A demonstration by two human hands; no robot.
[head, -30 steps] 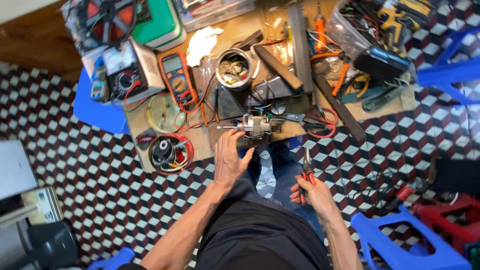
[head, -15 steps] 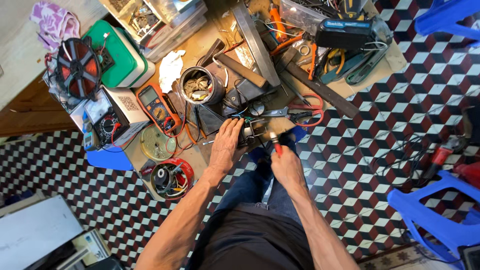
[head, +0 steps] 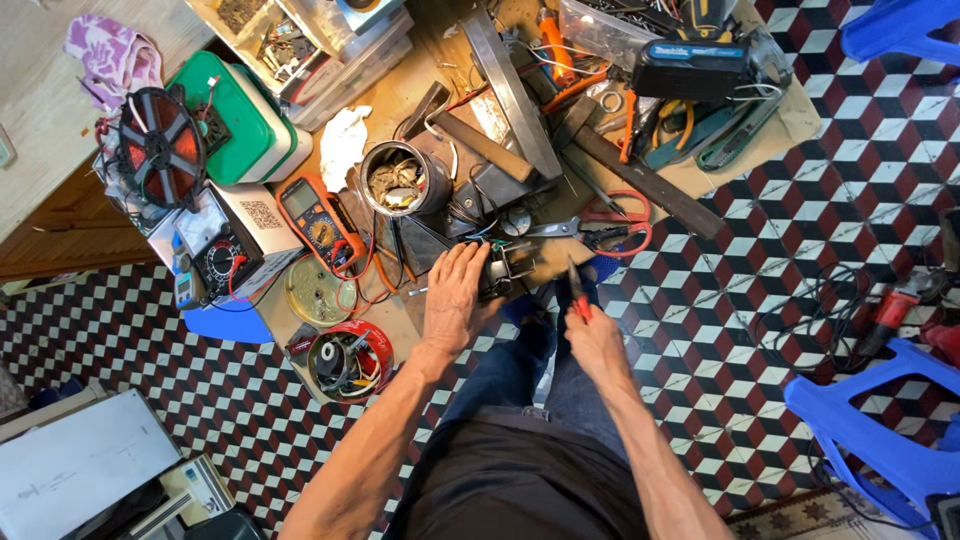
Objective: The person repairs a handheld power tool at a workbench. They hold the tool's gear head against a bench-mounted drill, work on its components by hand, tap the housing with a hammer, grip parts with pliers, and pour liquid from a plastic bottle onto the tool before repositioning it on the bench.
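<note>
Left hand on small motor at board's near edge; right hand gripping red-handled pliers.

The left hand (head: 455, 298) lay palm-down, fingers together and curled over the left side of a small metal motor assembly (head: 505, 270), which sat on the near edge of the low work board (head: 395, 310), just below the steel tin of scraps (head: 403, 180). The right hand (head: 592, 335) was closed around red-handled pliers (head: 576, 290), tips aimed toward the motor but apart from it. Judged: motor dense and rigid for its size, bare metal frame giving firm purchase; thin leads at its top looked fragile, so best held by the frame sides, not the wires. An orange multimeter (head: 320, 222) lay to the left.
</note>
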